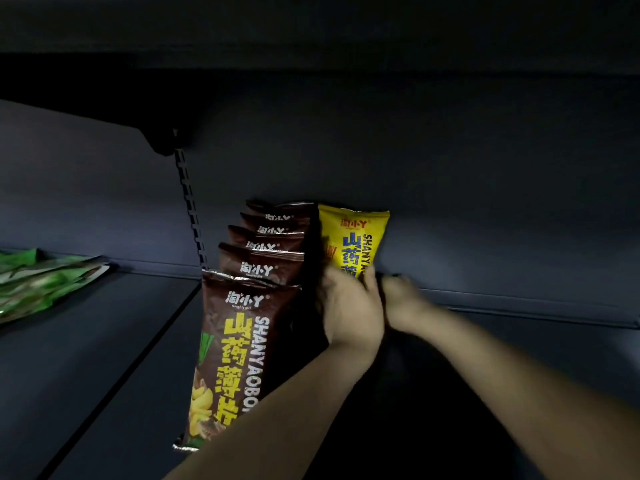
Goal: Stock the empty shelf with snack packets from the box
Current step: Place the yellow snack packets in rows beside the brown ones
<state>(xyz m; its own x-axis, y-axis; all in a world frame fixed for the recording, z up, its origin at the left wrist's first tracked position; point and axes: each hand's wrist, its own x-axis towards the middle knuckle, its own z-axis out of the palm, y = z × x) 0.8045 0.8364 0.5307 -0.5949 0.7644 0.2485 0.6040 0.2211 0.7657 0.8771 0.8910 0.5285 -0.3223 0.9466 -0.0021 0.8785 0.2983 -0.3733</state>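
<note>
— Report on the stock, please.

— One yellow packet (353, 240) stands upright at the far back of the dark shelf (519, 341), against the rear panel. It carries blue characters, the lettering "SHANYA…" down its right side and a crimped top edge. Just left of it runs a row of brown packets (263, 268), five showing, upright and overlapping from far to near; the nearest one bears yellow characters and a picture of yellow crisps.

— And the hands?

— The left hand (349, 306) is at the lower part of the yellow packet, fingers curled round its bottom edge, thumb side toward the brown row. It covers the packet's base, so I cannot tell whether the packet rests on the shelf. The right hand (401, 299) sits just right of the left, low beside the packet; it is blurred, and I cannot tell whether it grips anything.

— Anything else?

— Green packets (41, 278) lie flat on the neighbouring shelf section at far left, well apart.
</note>
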